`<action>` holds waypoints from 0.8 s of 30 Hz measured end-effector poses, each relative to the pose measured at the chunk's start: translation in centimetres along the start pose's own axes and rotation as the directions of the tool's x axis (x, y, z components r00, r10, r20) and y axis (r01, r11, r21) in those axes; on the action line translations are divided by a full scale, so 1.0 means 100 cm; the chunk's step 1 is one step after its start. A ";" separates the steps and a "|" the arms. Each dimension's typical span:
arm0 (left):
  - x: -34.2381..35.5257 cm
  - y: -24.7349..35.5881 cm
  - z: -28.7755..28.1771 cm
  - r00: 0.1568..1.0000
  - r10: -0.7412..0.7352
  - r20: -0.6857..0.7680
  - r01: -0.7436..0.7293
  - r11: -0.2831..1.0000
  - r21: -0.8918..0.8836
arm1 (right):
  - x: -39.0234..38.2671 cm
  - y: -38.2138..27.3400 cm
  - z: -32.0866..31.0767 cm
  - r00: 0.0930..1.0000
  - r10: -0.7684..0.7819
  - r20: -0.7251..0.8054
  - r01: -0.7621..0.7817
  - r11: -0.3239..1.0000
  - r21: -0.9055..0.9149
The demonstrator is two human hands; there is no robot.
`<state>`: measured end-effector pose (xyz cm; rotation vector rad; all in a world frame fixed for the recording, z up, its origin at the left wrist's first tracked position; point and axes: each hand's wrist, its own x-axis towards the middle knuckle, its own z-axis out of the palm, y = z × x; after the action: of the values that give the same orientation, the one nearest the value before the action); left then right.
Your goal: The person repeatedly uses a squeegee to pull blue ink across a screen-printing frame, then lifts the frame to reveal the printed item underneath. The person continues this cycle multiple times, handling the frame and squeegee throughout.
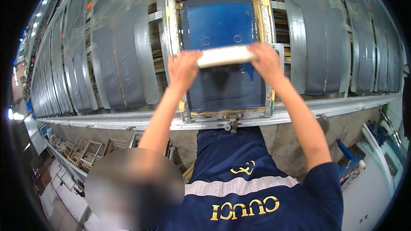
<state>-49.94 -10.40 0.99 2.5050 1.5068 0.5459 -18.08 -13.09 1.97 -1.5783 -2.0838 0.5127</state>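
A pale, bar-shaped squeegee (224, 56) lies crosswise over a printing screen. My left hand (183, 69) is closed around its left end, and my right hand (269, 63) grips the right end. Beneath it, the screen's worn metal frame (172, 21) has yellowish tape along its inner edges. Its mesh (220, 21) looks bright blue beyond the squeegee and darker on the near side. Light lettering and a small blue shape show on the mesh. The squeegee's lower edge is in shadow, so its contact with the mesh is hard to judge.
Long rows of grey fabric pieces (115, 38) on metal boards extend left and right of the screen. A metal rail (299, 108) runs along the near edge, with a clamp (232, 125) under the screen. Empty frames (90, 154) are stacked at lower left; a blue tool (346, 149) lies lower right.
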 end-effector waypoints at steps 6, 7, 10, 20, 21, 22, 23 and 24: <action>0.163 -0.065 0.013 0.976 -0.139 0.167 0.140 0.990 0.007 | 0.163 0.078 -0.002 0.999 -0.029 0.027 0.029 0.999 -0.017; 0.181 -0.073 0.015 0.977 -0.128 0.170 0.122 0.991 0.047 | 0.178 0.079 -0.007 0.999 -0.009 0.039 0.012 0.998 -0.067; 0.213 -0.085 0.023 0.982 -0.083 0.171 0.071 0.995 0.074 | 0.202 0.085 -0.010 0.998 0.035 0.051 -0.026 0.984 -0.176; 0.117 -0.040 0.018 0.972 -0.150 0.182 0.167 0.983 -0.079 | 0.092 0.058 0.013 0.999 0.047 -0.015 -0.047 0.999 -0.010; 0.093 -0.026 0.013 0.979 -0.110 0.172 0.123 0.990 -0.067 | 0.062 0.055 0.018 0.998 0.012 -0.057 -0.010 1.000 0.023; 0.063 -0.020 0.012 0.981 -0.084 0.177 0.096 0.994 -0.061 | 0.034 0.039 0.017 0.999 0.034 -0.033 -0.032 0.998 0.053; 0.036 -0.006 0.009 0.972 -0.091 0.215 0.100 0.994 -0.032 | 0.004 0.024 0.013 0.998 0.064 -0.012 -0.063 0.995 0.078; 0.005 0.005 0.008 0.985 -0.078 0.154 0.086 0.995 -0.047 | -0.024 0.010 0.012 0.998 0.068 0.001 -0.067 0.993 0.093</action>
<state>-48.99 -10.22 0.56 2.3726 1.5101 0.3687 -17.45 -15.17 0.08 -1.5992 -1.9810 0.6217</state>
